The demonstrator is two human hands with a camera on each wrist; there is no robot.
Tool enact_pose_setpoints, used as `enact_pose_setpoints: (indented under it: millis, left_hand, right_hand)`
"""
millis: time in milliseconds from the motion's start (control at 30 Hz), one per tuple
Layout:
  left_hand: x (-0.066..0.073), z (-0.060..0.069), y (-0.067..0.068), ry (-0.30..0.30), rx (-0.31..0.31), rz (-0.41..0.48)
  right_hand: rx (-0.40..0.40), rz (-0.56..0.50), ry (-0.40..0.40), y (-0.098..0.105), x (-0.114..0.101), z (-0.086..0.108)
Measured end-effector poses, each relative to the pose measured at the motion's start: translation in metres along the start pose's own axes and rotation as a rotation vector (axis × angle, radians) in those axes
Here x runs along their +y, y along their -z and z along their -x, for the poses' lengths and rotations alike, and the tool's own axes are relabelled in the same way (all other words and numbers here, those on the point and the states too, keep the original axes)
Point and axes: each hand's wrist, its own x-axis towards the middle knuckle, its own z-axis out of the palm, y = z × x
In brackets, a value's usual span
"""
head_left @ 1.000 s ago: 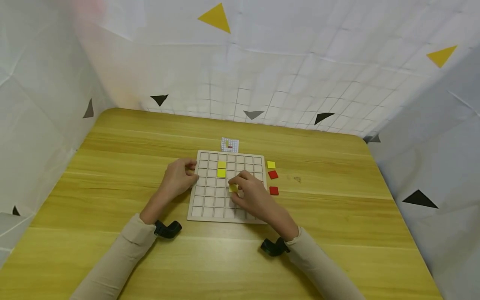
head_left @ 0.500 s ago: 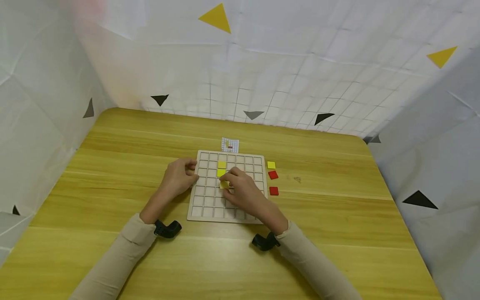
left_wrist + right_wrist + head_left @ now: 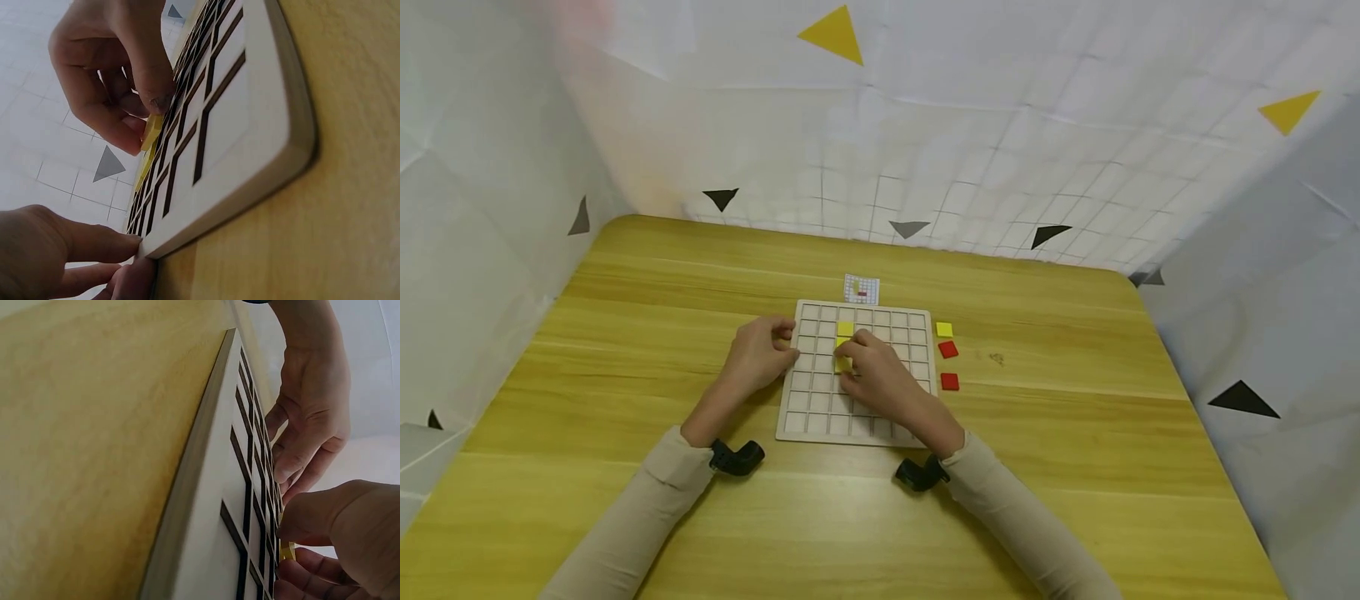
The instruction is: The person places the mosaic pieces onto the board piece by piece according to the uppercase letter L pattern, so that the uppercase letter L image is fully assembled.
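Wood table, gridded board on it. Left hand relaxed, fingertips touching board's left edge. Right hand pinches yellow tile at third column; seated or not, can't tell. Two yellow tiles in cells beyond. Right side: two red tiles, another yellow. Card behind, printed grid. White sheets past that.

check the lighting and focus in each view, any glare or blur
Head view: pale glare on the table, faint shadow on the board beside the right hand; left wrist view: dim, board steeply slanted, table grain soft; right wrist view: also dim, table blurred.
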Motion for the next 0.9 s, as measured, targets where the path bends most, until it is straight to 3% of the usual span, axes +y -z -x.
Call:
enact_pose_setpoints:
  millis: [567,900]
  left_hand:
    - [0.002,0.0004,-0.0001,-0.014,0.011,-0.004]
    - [0.003,0.001,0.0008,0.018,0.002,0.004]
  right_hand:
    - [-0.059,0.033,-0.041,0.0009,0.0016,-0.0067]
    - [-0.069,0.016,-0.039,0.0016,0.0013,-0.0067]
